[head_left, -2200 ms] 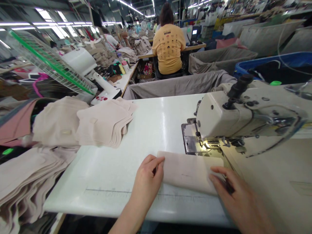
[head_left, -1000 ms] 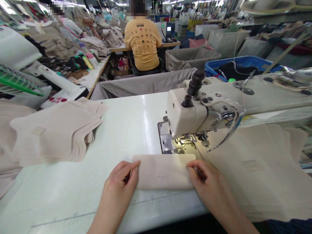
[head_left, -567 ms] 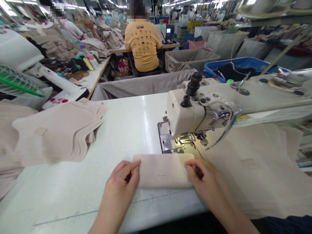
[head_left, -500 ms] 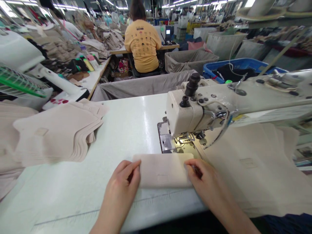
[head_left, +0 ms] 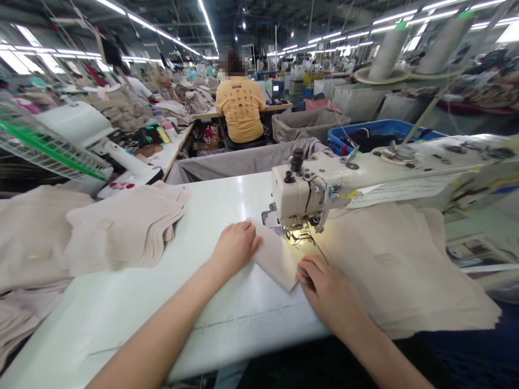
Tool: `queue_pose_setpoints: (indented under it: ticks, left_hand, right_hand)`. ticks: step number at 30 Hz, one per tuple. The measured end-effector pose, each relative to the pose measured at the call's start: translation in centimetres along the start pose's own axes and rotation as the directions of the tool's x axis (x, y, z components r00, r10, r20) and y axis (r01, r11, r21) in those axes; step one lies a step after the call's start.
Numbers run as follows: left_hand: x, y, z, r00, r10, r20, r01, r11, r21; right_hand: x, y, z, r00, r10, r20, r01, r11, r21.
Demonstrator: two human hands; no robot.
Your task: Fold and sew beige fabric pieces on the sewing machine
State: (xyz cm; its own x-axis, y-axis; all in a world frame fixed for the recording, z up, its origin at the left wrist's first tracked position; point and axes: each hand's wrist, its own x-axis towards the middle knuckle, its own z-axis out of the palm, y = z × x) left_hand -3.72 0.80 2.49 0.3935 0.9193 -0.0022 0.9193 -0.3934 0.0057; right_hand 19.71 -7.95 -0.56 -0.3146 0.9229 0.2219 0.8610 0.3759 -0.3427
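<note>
Lower centre of the frame: your right hand lies palm down with fingers curled loosely onto the near corner of the folded fabric piece, pressing rather than pinching it. Your left hand, just left of centre, rests flat on the piece's left edge, fingers bent over the cloth; whether any finger is tucked under the fabric cannot be made out. The piece is a beige, soft, matte knit with rounded corners, lying tilted on the table, its far end reaching under the lit needle area of the sewing machine. The presser foot and needle are too small and glare-washed to read.

The table is smooth, glossy and white; its near edge is cut off by the frame's lower border. At right, a broad stack of beige panels spreads flat under the cream, enamelled machine arm, which hides its far part. At left, a fanned stack of cut pieces shows stepped, layered edges; further piles run off the left edge.

Beyond the table, a grey cloth bin is partly hidden by the machine head. In the upper centre, a person in a yellow shirt sits facing away.
</note>
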Motion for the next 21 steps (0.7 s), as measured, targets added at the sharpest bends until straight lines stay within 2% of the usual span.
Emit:
queue_pose_setpoints:
  ticks: [3,6,9,13,21]
  left_hand:
    - [2.9,1.3,0.1,1.0,0.019,0.005,-0.019,0.998,-0.058]
    - [4.6,1.4,1.0,0.998,0.054,0.015,-0.053,0.994,-0.094]
    - [5.5,0.4,1.7,0.993,0.118,0.002,-0.117,0.987,-0.108]
    - [6.2,-0.7,1.7,0.986,0.165,0.022,-0.161,0.98,-0.119]
    - [8.2,0.3,0.5,0.993,0.113,0.029,-0.11,0.989,-0.098]
  right_hand:
    - [0.1,-0.5,0.0,1.0,0.004,0.012,-0.004,1.0,0.01]
    - [0.0,-0.9,0.0,0.999,0.011,0.041,-0.011,1.0,0.008]
    - [-0.1,-1.2,0.0,0.998,0.013,0.062,-0.015,0.999,0.033]
    - [0.0,-1.4,0.4,0.998,0.027,0.052,-0.029,0.999,0.035]
    - [1.6,-1.3,1.0,1.0,0.007,0.028,-0.006,0.999,-0.035]
